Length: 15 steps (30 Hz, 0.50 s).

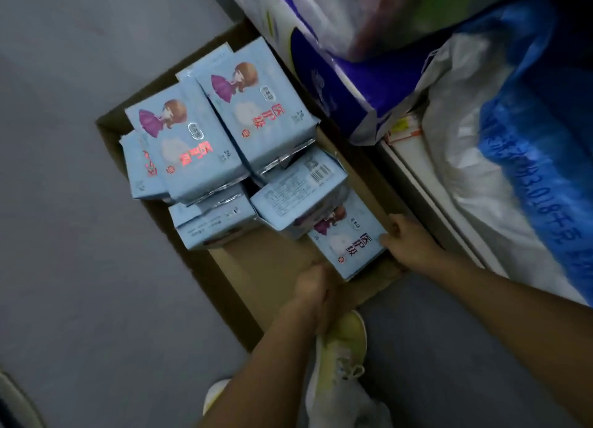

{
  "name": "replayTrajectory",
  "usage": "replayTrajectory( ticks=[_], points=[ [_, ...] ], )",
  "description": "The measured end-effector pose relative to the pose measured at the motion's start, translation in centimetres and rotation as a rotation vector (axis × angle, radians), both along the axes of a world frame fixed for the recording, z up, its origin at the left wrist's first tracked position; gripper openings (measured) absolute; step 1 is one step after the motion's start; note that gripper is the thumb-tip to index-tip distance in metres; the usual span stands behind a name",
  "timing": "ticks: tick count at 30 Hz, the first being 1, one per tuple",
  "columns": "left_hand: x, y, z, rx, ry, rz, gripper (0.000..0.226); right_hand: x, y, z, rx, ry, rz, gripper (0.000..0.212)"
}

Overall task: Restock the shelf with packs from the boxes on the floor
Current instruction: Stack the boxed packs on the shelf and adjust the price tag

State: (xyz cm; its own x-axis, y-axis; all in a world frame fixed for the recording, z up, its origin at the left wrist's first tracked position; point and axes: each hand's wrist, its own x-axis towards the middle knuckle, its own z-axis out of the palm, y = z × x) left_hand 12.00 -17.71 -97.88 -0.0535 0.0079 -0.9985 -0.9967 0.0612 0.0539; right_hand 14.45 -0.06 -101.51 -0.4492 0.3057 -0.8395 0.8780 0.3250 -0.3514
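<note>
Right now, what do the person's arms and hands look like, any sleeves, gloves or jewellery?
Both forearms are bare as far as the view shows: no sleeves in view. The left hand and right hand wear no gloves, and no watch, bracelet or ring shows, though the picture is dim and somewhat blurred.

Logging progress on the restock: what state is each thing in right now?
Cardboard box: open, partly emptied, bare bottom at the near end.
Blue packs: piled loosely, some face up, some flipped.
Nearest pack: flat in the corner, right hand grips its edge.
Left hand: at the pack's near corner, grip unclear.
</note>
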Motion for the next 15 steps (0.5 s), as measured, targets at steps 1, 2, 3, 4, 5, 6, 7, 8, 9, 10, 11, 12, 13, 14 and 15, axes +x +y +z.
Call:
replayTrajectory(
  ticks=[1, 2, 3, 4, 5, 6, 7, 8, 9, 10, 11, 12, 13, 14, 15],
  points=[
    [0.3, 0.4, -1.1, 0.002, -0.010, -0.001, 0.017, 0.1, -0.1, -1.0, 0.002, -0.012, 0.005, 0.050],
    [0.3, 0.7, -1.7, -0.005, -0.004, -0.027, 0.019, 0.1, -0.2, -1.8, -0.011, -0.028, -0.007, 0.046],
    [0.2, 1.0, -2.3, 0.000, -0.011, -0.039, 0.024, 0.2, -0.3, -2.5, -0.039, -0.053, -0.038, 0.044],
    [0.2, 1.3, -2.9, 0.003, -0.015, -0.035, 0.028, 0.4, -0.4, -3.2, -0.072, -0.078, -0.067, 0.041],
    [0.1, 1.4, -3.0, 0.013, -0.020, -0.028, 0.030, 0.5, -0.6, -3.7, -0.099, -0.096, -0.093, 0.039],
    [0.0, 1.5, -2.9, 0.004, -0.025, -0.030, 0.029, 0.5, -0.7, -3.9, -0.117, -0.109, -0.123, 0.036],
    [-0.1, 1.4, -2.8, -0.012, -0.027, -0.041, 0.030, 0.5, -0.9, -3.9, -0.126, -0.113, -0.160, 0.035],
    [-0.2, 1.3, -2.7, -0.017, -0.015, -0.044, 0.031, 0.6, -1.1, -3.9, -0.118, -0.105, -0.186, 0.035],
    [-0.2, 1.2, -2.5, -0.027, 0.002, -0.045, 0.032, 0.8, -1.2, -3.7, -0.098, -0.088, -0.204, 0.034],
    [-0.1, 1.1, -2.0, -0.042, 0.028, -0.054, 0.033, 0.9, -1.3, -3.4, -0.067, -0.067, -0.215, 0.032],
    [-0.1, 1.0, -1.3, -0.059, 0.049, -0.061, 0.034, 1.0, -1.5, -2.9, -0.041, -0.042, -0.221, 0.030],
    [-0.2, 0.9, -0.5, -0.063, 0.051, -0.067, 0.034, 1.0, -1.7, -2.1, -0.018, -0.021, -0.220, 0.027],
    [-0.2, 0.9, 0.4, -0.057, 0.051, -0.062, 0.035, 1.0, -1.9, -1.3, 0.000, -0.005, -0.212, 0.025],
    [-0.4, 0.8, 1.6, -0.049, 0.048, -0.061, 0.035, 1.1, -2.1, -0.4, 0.017, 0.010, -0.202, 0.024],
    [-0.6, 0.7, 2.8, -0.038, 0.039, -0.073, 0.035, 1.1, -2.3, 0.5, 0.027, 0.021, -0.189, 0.023]
  ],
)
